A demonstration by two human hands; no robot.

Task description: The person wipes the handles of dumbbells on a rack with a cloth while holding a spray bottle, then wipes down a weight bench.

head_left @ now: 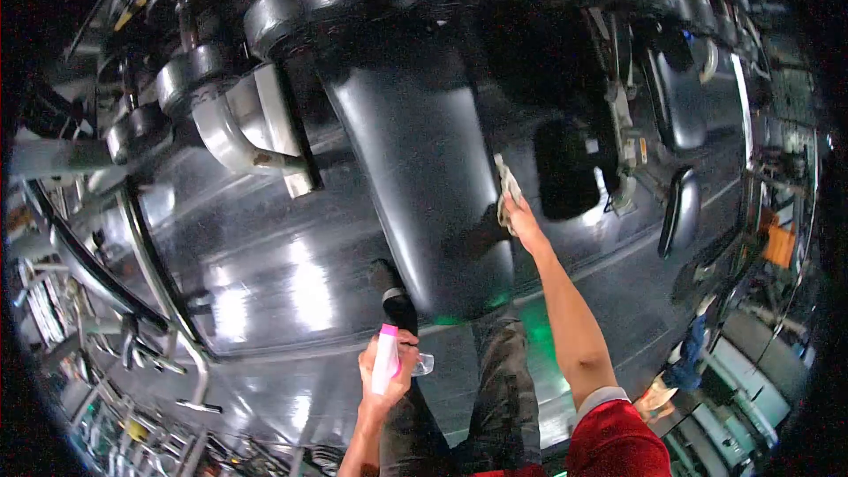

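My left hand (369, 375) is wrapped round a white-and-pink spray bottle (385, 364), held low in front of my legs. A clear part of the bottle pokes out past the fingers. My right hand (521, 219) stretches forward, closed on a light-coloured cloth (508, 187). That cloth lies against the right side edge of a black padded bench (424, 185). The bench's long glossy pad runs away from me between the two hands.
Large round dumbbells (305, 13) line a rack across the far side. A bent metal frame (234, 128) stands left of the bench. Further right are another black bench (676, 106) and a dark pad (680, 212). Another person (689, 362) is at the lower right.
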